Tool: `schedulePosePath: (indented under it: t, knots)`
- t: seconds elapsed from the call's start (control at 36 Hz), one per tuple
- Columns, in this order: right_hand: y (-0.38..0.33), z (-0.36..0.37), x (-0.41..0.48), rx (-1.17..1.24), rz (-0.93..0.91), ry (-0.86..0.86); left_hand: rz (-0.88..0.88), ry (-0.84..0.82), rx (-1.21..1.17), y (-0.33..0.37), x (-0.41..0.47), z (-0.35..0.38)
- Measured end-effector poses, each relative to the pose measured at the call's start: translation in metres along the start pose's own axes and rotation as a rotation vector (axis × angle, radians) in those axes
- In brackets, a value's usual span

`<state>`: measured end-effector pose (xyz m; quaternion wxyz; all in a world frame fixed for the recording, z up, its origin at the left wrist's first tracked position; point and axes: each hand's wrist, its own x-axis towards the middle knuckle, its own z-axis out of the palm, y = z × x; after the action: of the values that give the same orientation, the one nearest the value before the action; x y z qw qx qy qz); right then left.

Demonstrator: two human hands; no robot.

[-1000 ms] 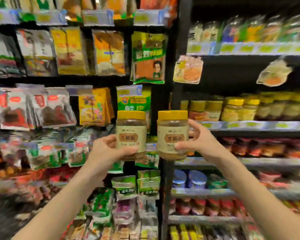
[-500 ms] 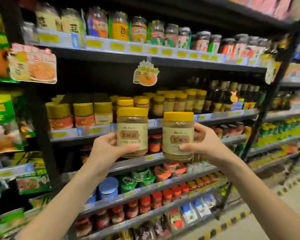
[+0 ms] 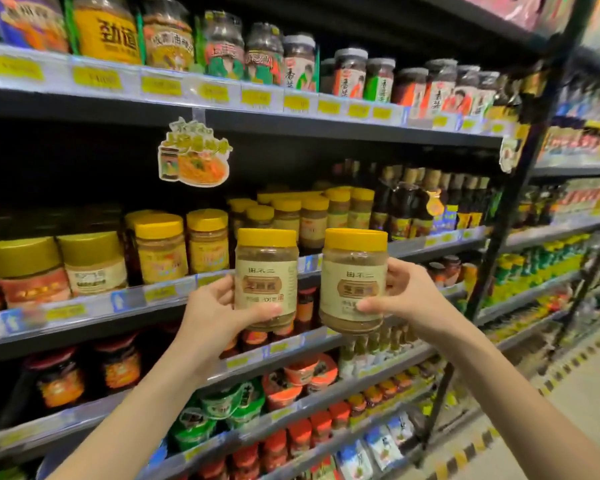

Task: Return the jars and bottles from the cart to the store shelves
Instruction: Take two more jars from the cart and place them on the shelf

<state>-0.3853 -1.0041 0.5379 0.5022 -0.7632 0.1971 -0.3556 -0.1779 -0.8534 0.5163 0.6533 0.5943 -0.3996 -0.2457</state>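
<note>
Head view, shelf bay ahead.

- I am seeing the left hand (image 3: 215, 313) wrapping thumb and fingers around a clear plastic jar (image 3: 266, 275) of tan paste with a yellow screw lid and cream label. It is upright.
- At its 3 o'clock, the second yellow-lidded jar (image 3: 354, 278) is sitting upright in the right hand (image 3: 406, 299), thumb across the label, fingers curling behind.
- The jars are near each other, not touching.
- Both labels are facing me; I am judging this is for matching against stock.
- Similar yellow-capped jars (image 3: 312, 216) are standing at 12 o'clock, set back on the grey-edged middle shelf (image 3: 160, 292).
- The front strip directly behind the held pair is looking open; I am judging that is the slot.
- The upper shelf (image 3: 329, 107) is leaving generous headroom.
- At 3 o'clock, dark sauce bottles (image 3: 402, 209) are crowding towards the black upright post (image 3: 520, 188) bounding the bay.
</note>
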Motion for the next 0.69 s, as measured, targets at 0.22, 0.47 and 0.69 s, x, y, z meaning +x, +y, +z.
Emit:
schedulePosePath:
  t: [0.22,0.47,0.69]
  knots:
    - [0.031,-0.025,0.081,0.014,0.017,-0.055,-0.016,0.048,-0.027,-0.013,0.054,0.013]
    - [0.056,-0.021,0.164,0.046,0.000,-0.112,-0.052,0.113,-0.006,-0.022,0.088,0.001]
    - [0.072,0.009,0.218,0.083,-0.037,-0.237,-0.068,0.240,0.034,-0.018,0.087,-0.013]
